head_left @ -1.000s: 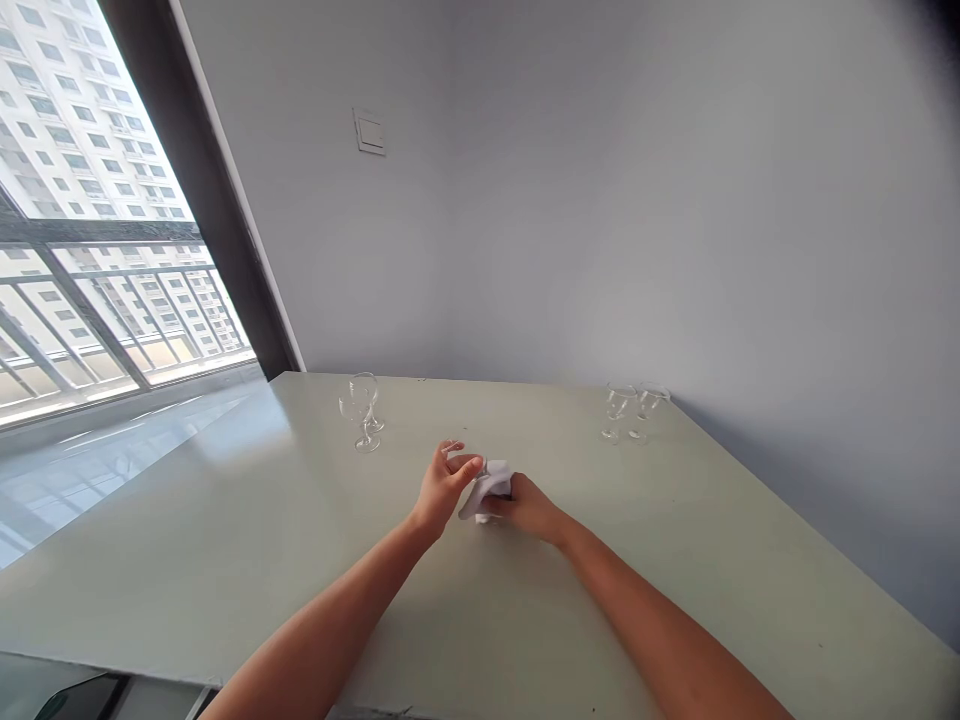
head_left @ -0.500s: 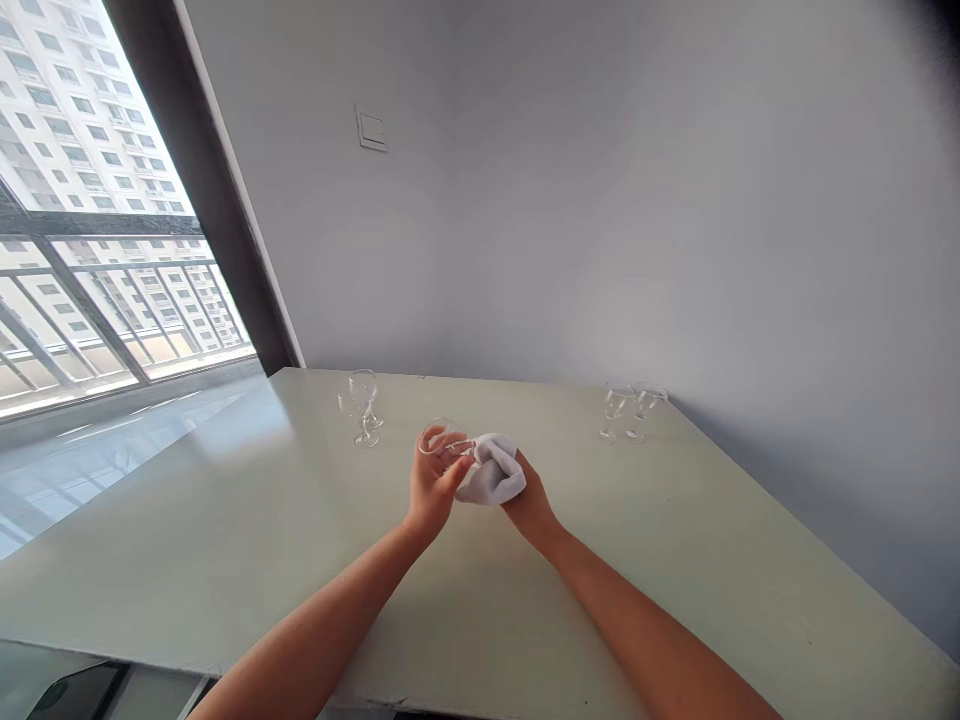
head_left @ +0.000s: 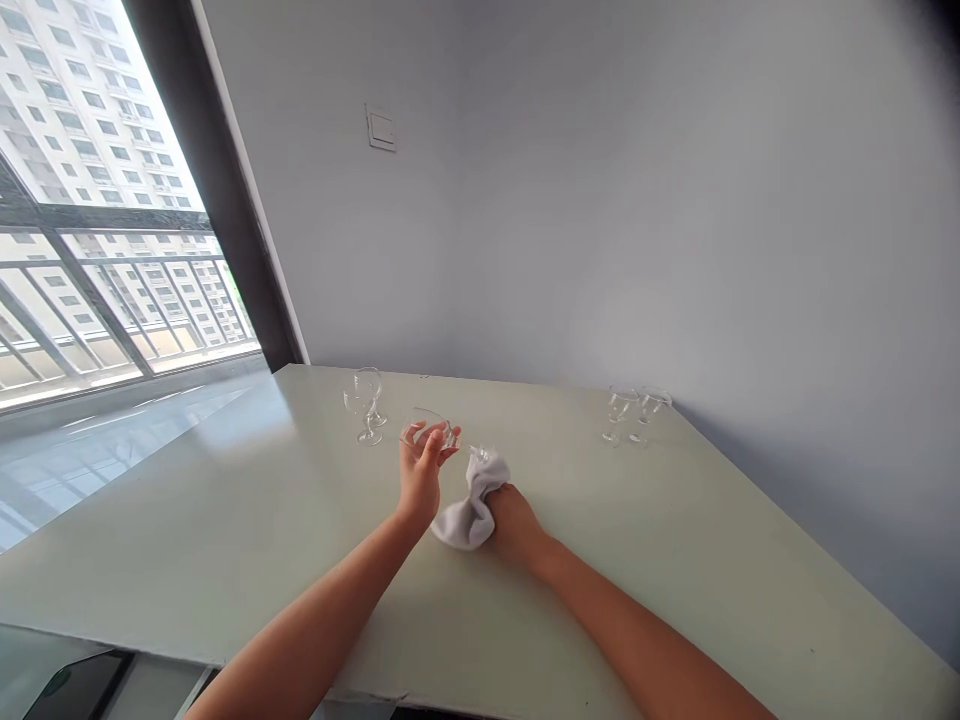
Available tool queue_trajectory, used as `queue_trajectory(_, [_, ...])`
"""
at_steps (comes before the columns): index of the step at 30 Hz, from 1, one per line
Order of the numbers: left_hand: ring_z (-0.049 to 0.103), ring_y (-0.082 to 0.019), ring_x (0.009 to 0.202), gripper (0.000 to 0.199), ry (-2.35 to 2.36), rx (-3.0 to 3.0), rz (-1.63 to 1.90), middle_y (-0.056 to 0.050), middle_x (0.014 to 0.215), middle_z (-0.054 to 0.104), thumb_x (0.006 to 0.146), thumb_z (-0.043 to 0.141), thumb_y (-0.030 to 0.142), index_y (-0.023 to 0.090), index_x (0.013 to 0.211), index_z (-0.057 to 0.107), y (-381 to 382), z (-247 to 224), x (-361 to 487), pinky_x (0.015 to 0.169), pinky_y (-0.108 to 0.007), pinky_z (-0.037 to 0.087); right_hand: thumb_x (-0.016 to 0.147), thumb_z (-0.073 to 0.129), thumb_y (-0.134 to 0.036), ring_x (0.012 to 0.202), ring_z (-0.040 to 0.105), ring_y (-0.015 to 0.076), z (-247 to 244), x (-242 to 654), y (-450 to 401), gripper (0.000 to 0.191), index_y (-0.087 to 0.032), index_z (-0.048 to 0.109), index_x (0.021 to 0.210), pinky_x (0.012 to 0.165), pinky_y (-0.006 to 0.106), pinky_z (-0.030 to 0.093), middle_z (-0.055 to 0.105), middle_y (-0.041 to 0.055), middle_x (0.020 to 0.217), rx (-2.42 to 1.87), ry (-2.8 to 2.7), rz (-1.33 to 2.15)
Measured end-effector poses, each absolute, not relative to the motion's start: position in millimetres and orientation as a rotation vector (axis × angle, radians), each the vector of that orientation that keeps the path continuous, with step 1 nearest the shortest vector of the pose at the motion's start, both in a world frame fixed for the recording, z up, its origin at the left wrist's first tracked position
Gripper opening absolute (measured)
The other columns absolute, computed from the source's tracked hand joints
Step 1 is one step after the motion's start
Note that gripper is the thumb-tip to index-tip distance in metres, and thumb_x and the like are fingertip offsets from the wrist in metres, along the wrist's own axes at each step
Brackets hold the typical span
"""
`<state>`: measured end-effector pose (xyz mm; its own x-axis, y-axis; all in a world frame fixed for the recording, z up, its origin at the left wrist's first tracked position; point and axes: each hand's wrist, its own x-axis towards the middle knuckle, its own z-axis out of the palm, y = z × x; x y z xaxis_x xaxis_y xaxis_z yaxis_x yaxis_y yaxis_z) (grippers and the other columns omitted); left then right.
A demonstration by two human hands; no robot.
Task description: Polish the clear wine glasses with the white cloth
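Note:
My left hand (head_left: 424, 462) is closed around the bowl of a clear wine glass (head_left: 429, 416). The glass is tilted on its side, its rim to the left and its stem pointing right toward a white cloth (head_left: 469, 515). Bunched in my closed right hand (head_left: 515, 518), the cloth hangs down toward the left. The foot of the glass shows faintly at the cloth's upper edge; whether the cloth wraps it I cannot tell. Both hands are above the middle of a pale green table (head_left: 315, 560).
Two stemmed glasses (head_left: 369, 410) stand at the back left of the table. Two more glasses (head_left: 621, 408) are upright near the back right corner. Grey walls (head_left: 675, 200) rise behind, with a light switch (head_left: 381, 128). At the left is a window (head_left: 112, 290). A dark object (head_left: 79, 685) lies below the front left edge.
My right hand has turned and shifted slightly left with the cloth, which now hangs lower. The left hand has moved a little left, and more of the glass's stem end shows between the hands.

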<state>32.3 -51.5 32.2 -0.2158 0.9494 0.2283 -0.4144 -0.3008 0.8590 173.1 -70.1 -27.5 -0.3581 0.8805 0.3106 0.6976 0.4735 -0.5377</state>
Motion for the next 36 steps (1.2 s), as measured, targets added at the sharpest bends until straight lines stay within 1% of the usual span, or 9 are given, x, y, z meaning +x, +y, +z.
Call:
queue_trajectory(3, [0.060, -0.021, 0.094, 0.040, 0.790, 0.988, 1.750, -0.007, 0.102, 0.056, 0.075, 0.056, 0.041, 0.022, 0.102, 0.034, -51.6, 37.8, 28.0, 0.079, -0.037, 0.047, 0.065, 0.055, -0.012, 0.094, 0.053, 0.0278, -18.4, 174.3, -73.3, 0.016, -0.017, 0.066, 0.076, 0.082, 0.040, 0.039, 0.066, 0.0112, 0.082, -1.271, -2.392, 0.242])
queue_trajectory(8, [0.059, -0.022, 0.095, 0.046, 0.770, 1.124, 1.866, -0.008, 0.105, 0.053, 0.074, 0.059, 0.037, 0.023, 0.108, 0.031, -50.5, 41.1, 21.8, 0.079, -0.039, 0.048, 0.064, 0.058, -0.023, 0.107, 0.047, 0.0229, 15.4, 200.4, -68.4, 0.043, -0.022, 0.058, 0.107, 0.089, 0.035, 0.038, 0.055, 0.0060, 0.116, -0.973, -2.488, 0.591])
queue_trajectory(11, [0.059, -0.022, 0.094, 0.051, 0.774, 1.246, 1.905, -0.008, 0.105, 0.053, 0.071, 0.063, 0.035, 0.024, 0.108, 0.030, -51.0, 35.0, 23.7, 0.082, -0.041, 0.047, 0.076, 0.045, -0.026, 0.086, 0.056, 0.0170, 24.7, 214.7, -60.8, 0.033, -0.022, 0.059, 0.105, 0.076, 0.031, 0.044, 0.062, 0.0040, 0.098, -1.154, -2.103, 0.689])
queue_trajectory(14, [0.058, -0.022, 0.096, 0.054, 0.863, 1.376, 1.850, -0.008, 0.106, 0.053, 0.067, 0.067, 0.034, 0.024, 0.109, 0.033, -56.2, 22.9, 33.7, 0.086, -0.041, 0.045, 0.083, 0.038, -0.033, 0.063, 0.054, 0.0136, 20.5, 211.9, -59.1, 0.032, -0.020, 0.059, 0.104, 0.063, 0.026, 0.043, 0.061, 0.0019, 0.072, -1.273, -1.835, 0.455])
queue_trajectory(18, [0.054, -0.023, 0.103, 0.057, 0.987, 1.536, 1.675, -0.008, 0.109, 0.053, 0.067, 0.066, 0.035, 0.024, 0.113, 0.034, -67.0, 5.3, 52.7, 0.089, -0.040, 0.042, 0.081, 0.045, -0.036, 0.068, 0.055, 0.0155, 4.5, 193.2, -61.8, 0.028, -0.019, 0.061, 0.097, 0.065, 0.026, 0.038, 0.063, 0.0045, 0.073, -1.334, -2.114, 0.107])
queue_trajectory(21, [0.048, -0.023, 0.112, 0.064, 1.016, 1.725, 1.512, -0.009, 0.117, 0.050, 0.070, 0.063, 0.037, 0.025, 0.122, 0.027, -70.4, -1.9, 60.0, 0.093, -0.040, 0.038, 0.081, 0.045, -0.028, 0.068, 0.056, 0.0144, -6.2, 189.7, -56.6, 0.019, -0.021, 0.062, 0.085, 0.061, 0.023, 0.035, 0.065, 0.0033, 0.076, -1.537, -2.091, 0.148])
queue_trajectory(24, [0.037, -0.022, 0.121, 0.068, 1.172, 1.996, 1.240, -0.007, 0.129, 0.042, 0.072, 0.060, 0.039, 0.029, 0.128, 0.023, -67.2, -6.7, 58.4, 0.097, -0.040, 0.033, 0.082, 0.041, -0.026, 0.069, 0.057, 0.0132, -11.3, 205.1, -40.2, 0.022, -0.023, 0.061, 0.089, 0.061, 0.022, 0.034, 0.066, 0.0010, 0.077, -1.671, -1.931, 0.216])
queue_trajectory(29, [0.033, -0.023, 0.122, 0.044, 1.427, 2.282, 0.815, -0.003, 0.131, 0.039, 0.073, 0.056, 0.037, 0.028, 0.115, 0.046, -57.7, -21.3, 51.3, 0.099, -0.040, 0.028, 0.082, 0.037, -0.029, 0.063, 0.058, 0.0139, -15.0, 257.3, 4.5, 0.027, -0.017, 0.061, 0.084, 0.056, 0.021, 0.036, 0.064, 0.0023, 0.065, -1.902, -1.607, 0.280])
queue_trajectory(36, [0.046, -0.019, 0.109, 0.024, 1.401, 2.280, 0.741, -0.002, 0.116, 0.052, 0.078, 0.048, 0.035, 0.026, 0.098, 0.056, -56.8, -23.9, 49.6, 0.091, -0.034, 0.035, 0.077, 0.040, -0.027, 0.055, 0.056, 0.0136, -24.6, 315.2, 48.0, 0.022, -0.017, 0.059, 0.070, 0.046, 0.021, 0.033, 0.064, 0.0030, 0.063, -2.100, -1.313, 0.365])
